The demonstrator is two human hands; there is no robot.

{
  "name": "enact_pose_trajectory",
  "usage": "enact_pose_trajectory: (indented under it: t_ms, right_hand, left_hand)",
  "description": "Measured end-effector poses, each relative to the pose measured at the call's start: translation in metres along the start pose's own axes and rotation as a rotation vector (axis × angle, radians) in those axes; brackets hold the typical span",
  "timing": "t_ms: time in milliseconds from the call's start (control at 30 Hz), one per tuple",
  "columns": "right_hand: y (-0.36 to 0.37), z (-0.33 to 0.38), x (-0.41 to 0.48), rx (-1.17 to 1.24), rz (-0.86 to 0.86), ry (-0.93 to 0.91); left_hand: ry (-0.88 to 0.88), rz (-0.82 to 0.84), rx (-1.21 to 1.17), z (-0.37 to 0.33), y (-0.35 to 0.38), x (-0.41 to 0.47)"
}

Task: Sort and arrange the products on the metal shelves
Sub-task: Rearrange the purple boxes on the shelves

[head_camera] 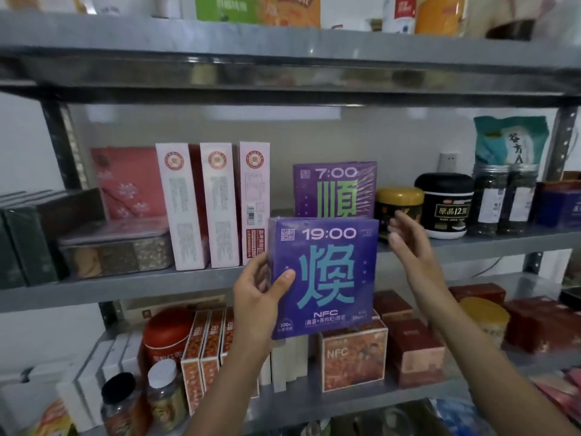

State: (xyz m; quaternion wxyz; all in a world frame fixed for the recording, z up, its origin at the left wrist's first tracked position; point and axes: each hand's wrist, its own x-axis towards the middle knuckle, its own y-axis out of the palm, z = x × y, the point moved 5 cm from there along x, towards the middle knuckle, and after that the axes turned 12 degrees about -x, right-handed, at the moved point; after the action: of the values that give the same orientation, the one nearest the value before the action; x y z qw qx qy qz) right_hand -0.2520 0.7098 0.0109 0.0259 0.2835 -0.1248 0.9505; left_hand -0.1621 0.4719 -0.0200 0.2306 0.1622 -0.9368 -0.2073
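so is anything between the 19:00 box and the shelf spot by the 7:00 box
Nothing visible. The left hand holds the 19:00 box right before the 7:00 box, between the pink boxes and the yellow-lidded jar; the shelf just behind it is hidden.

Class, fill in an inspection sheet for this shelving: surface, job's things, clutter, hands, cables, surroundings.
Surface: grey metal shelf, stocked.
Job's things: purple 19:00 box held before the purple 7:00 box standing on the shelf.
Clutter: pink boxes upright at left; yellow-lidded jar and black-lidded jar at right.
Hands: left hand grips the 19:00 box's left edge; right hand open beside its right edge.
Cables: one thin dark cable at right, below the shelf.
Surroundings: pale wall, wall socket.
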Motion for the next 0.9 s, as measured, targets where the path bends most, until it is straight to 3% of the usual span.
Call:
enact_pose_trajectory:
  t_ms: [100,233,400,533,700,800,900]
  right_hand:
    - [-0.001,0.027,0.056,-0.387,-0.022,-0.155]
    - [0.008,0.060,0.133,-0.746,0.042,-0.193]
    - [0.029,0.063,0.178,-1.005,0.318,-0.156]
    - [0.038,0.064,0.184,-0.860,0.398,-0.096]
    - [0.030,0.076,0.175,-0.781,0.238,-0.142]
    - [0.036,0.067,0.152,-0.366,0.129,-0.047]
    - [0.038,0.049,0.126,0.053,0.146,0.047]
  left_hand:
    - [0.010,-0.061,-0.030,-0.005,-0.004,0.005]
    - [0.040,-0.067,-0.031,-0.015,0.000,0.007]
    - [0.071,-0.116,0.004,-0.020,-0.004,0.007]
    - [0.105,-0.165,0.001,-0.023,-0.009,0.003]
    - [0.143,-0.218,-0.014,-0.028,-0.014,-0.003]
    - [0.154,-0.268,-0.026,-0.028,-0.017,-0.005]
    - [0.192,-0.311,-0.042,-0.030,-0.017,-0.009]
